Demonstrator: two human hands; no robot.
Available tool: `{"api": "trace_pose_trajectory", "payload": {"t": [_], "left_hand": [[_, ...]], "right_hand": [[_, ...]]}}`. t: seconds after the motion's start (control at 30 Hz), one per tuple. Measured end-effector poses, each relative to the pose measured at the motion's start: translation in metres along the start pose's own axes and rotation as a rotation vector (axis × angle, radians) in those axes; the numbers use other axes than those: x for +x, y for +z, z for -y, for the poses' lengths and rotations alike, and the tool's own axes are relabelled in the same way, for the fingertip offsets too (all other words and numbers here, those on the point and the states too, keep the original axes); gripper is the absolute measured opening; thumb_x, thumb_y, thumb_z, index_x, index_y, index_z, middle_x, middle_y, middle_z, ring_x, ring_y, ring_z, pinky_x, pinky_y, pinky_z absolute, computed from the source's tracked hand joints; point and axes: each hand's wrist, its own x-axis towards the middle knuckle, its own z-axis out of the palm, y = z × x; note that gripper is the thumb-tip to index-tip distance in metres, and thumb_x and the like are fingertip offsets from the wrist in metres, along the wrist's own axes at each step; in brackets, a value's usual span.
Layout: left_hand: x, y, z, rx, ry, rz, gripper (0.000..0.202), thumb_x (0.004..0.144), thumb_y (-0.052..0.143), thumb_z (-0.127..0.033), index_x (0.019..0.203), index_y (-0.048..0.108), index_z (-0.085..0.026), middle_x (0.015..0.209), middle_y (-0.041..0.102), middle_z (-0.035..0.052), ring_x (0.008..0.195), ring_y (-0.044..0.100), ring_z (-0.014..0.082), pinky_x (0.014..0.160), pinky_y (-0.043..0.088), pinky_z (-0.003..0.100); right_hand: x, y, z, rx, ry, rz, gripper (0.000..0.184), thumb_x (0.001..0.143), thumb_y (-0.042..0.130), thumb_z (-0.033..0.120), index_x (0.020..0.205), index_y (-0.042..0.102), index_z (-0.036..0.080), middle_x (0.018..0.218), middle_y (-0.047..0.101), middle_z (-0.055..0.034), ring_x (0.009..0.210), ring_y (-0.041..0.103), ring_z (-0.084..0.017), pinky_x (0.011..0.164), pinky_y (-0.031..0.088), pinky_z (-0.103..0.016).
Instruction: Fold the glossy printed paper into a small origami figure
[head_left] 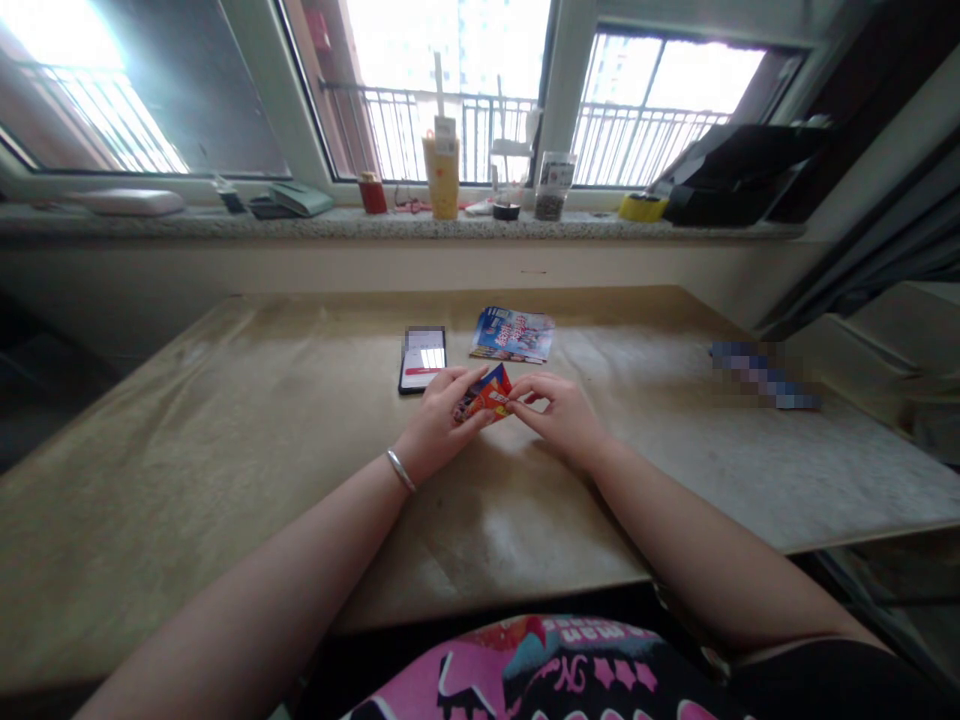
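A folded piece of printed paper (491, 396), red, orange and blue with a pointed top, lies between my hands on the table. My left hand (446, 410) grips its left part, fingers over the top and thumb along the near edge. On its right side, my right hand (551, 408) pinches the edge between thumb and fingertips. Just beyond the hands rests a stack of glossy printed leaflets (514, 335), blue and pink. A phone (423, 360) with a lit screen lies flat beyond my left hand.
The table (262, 450) has a tan cover. A blurred bluish strip (765, 375) lies at the far right. Along the windowsill (285, 228) stand a yellow drink cup (442, 175), a red jar (372, 193), a clear container (553, 190), yellow tape (642, 207) and a black case (727, 185).
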Motion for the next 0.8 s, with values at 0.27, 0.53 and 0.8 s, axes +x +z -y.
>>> {"api": "trace_pose_trajectory", "payload": {"t": [0.27, 0.53, 0.8], "left_hand": [[0.0014, -0.0018, -0.0111, -0.042, -0.052, -0.108, 0.018, 0.077, 0.064, -0.025, 0.094, 0.061, -0.017, 0.094, 0.058, 0.0046, 0.091, 0.053, 0.0183, 0.084, 0.045, 0.034], [0.0026, 0.0006, -0.0079, -0.172, -0.097, -0.094, 0.014, 0.080, 0.061, -0.031, 0.079, 0.061, -0.017, 0.079, 0.060, 0.0025, 0.074, 0.055, 0.0148, 0.067, 0.046, 0.028], [0.0003, 0.0031, -0.0037, -0.176, -0.005, -0.215, 0.009, 0.079, 0.064, -0.028, 0.079, 0.063, -0.019, 0.085, 0.062, 0.0044, 0.085, 0.057, 0.0173, 0.079, 0.049, 0.034]], "right_hand": [[-0.0014, 0.0076, 0.0019, 0.030, 0.038, -0.061, 0.006, 0.078, 0.061, 0.025, 0.078, 0.064, 0.020, 0.082, 0.068, -0.0039, 0.077, 0.063, -0.016, 0.063, 0.053, -0.028], [-0.0022, 0.0077, 0.0066, 0.068, 0.059, -0.072, 0.005, 0.076, 0.061, 0.021, 0.081, 0.062, 0.019, 0.080, 0.065, -0.0025, 0.075, 0.061, -0.014, 0.062, 0.053, -0.026], [-0.0007, 0.0058, 0.0044, 0.012, -0.048, -0.013, 0.004, 0.077, 0.062, 0.023, 0.081, 0.063, 0.022, 0.085, 0.067, -0.0029, 0.083, 0.060, -0.016, 0.066, 0.051, -0.029]]}}
